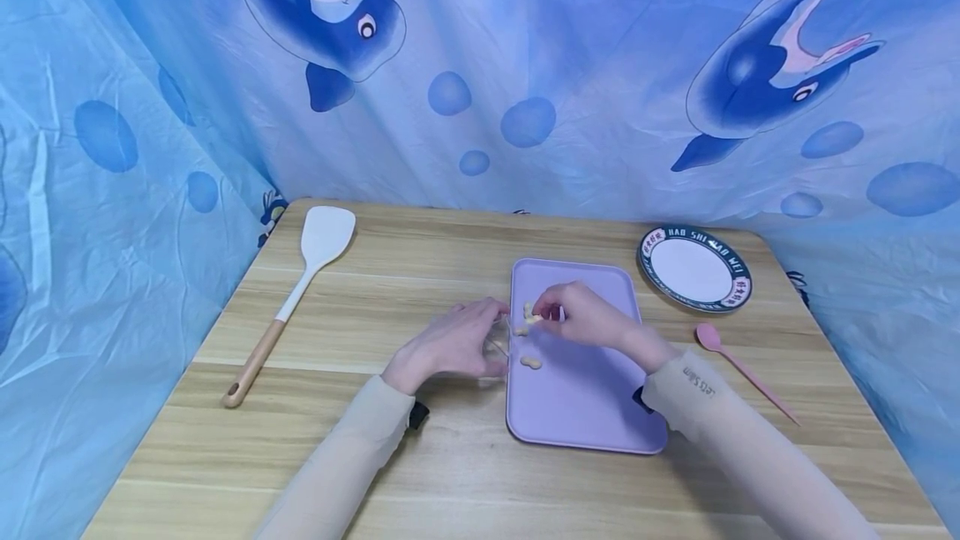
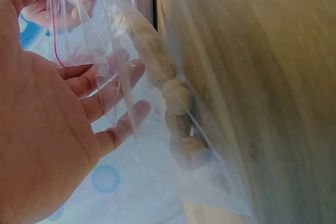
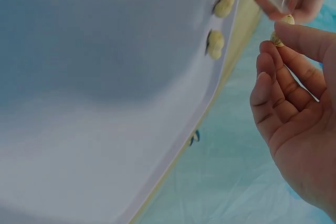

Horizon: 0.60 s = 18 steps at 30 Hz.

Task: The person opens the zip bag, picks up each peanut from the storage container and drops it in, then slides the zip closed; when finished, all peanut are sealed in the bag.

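A clear zip bag (image 2: 149, 153) hangs from my left hand (image 1: 461, 342), at the left edge of the purple tray (image 1: 588, 407). Its mouth with the red zip line lies by the thumb, and the other fingers spread against the plastic. Several peanuts (image 2: 177, 97) show inside the bag. Over the tray, my right hand (image 1: 588, 317) pinches a peanut (image 3: 276, 40) between thumb and fingertips, close to the bag's mouth in the right wrist view. Loose peanuts (image 1: 531, 362) lie on the tray near its left side.
On the left of the wooden table (image 1: 390, 265) lies a white spatula (image 1: 327, 233) with a wooden handle. A plate (image 1: 690, 269) with a dark patterned rim is at the back right, and a pink spoon (image 1: 708, 337) lies before it. A blue curtain (image 1: 585, 48) hangs behind.
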Motion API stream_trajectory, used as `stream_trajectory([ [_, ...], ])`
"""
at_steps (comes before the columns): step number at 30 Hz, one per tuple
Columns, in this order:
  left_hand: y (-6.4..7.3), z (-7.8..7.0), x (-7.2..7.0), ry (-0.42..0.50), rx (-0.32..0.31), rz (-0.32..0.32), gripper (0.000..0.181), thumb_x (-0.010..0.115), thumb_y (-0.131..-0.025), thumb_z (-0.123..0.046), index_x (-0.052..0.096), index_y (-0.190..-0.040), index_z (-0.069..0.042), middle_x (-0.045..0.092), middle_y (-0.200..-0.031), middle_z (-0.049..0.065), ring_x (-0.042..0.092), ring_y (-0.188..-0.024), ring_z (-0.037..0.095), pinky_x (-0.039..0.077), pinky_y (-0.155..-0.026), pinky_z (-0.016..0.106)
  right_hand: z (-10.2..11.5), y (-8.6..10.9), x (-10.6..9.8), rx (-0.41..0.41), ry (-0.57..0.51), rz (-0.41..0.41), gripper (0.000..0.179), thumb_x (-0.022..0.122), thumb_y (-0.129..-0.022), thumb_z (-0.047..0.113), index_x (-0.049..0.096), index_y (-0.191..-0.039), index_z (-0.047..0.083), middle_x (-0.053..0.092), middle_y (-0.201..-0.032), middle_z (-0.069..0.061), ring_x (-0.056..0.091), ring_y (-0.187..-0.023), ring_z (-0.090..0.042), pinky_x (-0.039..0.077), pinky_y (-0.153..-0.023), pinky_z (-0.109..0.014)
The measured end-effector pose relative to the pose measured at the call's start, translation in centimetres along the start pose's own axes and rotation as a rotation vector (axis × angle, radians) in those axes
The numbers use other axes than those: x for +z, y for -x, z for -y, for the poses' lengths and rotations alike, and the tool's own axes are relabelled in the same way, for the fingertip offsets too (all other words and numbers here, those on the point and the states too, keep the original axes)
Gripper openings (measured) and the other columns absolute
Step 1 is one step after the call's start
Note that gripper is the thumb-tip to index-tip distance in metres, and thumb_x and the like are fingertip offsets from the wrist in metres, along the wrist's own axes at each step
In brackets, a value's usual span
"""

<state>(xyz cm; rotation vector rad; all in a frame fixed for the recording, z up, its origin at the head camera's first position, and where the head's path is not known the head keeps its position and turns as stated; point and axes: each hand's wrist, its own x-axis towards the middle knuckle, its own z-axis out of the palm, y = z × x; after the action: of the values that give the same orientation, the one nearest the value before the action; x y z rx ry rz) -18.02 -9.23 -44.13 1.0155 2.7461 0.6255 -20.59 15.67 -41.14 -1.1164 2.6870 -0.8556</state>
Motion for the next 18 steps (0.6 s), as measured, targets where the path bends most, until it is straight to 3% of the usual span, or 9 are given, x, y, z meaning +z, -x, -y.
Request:
stream_trajectory([
  [11,0.1,0.0,-0.1,-0.015,0.002,0.001,0.086,0.080,-0.074,-0.050,0.045,-0.143,-0.011,0.058,-0.132,-0.001,0.053,-0.120,0.014,0.040,-0.105,0.041,1.9,-0.4,1.3,-0.059,-0.004,0.023,0.010,0.076,-0.083,0.003,0.074,-0.090,0.010,0.064,-0.078,0.009,0.057,-0.072,-0.005,0.052,-0.064,-0.027],
  [18,0.0,0.0,-0.1,-0.014,0.016,-0.002,0.087,0.081,-0.074,-0.049,0.045,-0.144,-0.010,0.058,-0.130,-0.001,0.055,-0.113,0.013,0.041,-0.103,0.040,2.4,-0.8,2.3,-0.034,-0.023,0.059,0.008,0.078,-0.085,0.007,0.074,-0.091,0.010,0.064,-0.079,0.010,0.057,-0.071,-0.005,0.051,-0.065,-0.025],
])
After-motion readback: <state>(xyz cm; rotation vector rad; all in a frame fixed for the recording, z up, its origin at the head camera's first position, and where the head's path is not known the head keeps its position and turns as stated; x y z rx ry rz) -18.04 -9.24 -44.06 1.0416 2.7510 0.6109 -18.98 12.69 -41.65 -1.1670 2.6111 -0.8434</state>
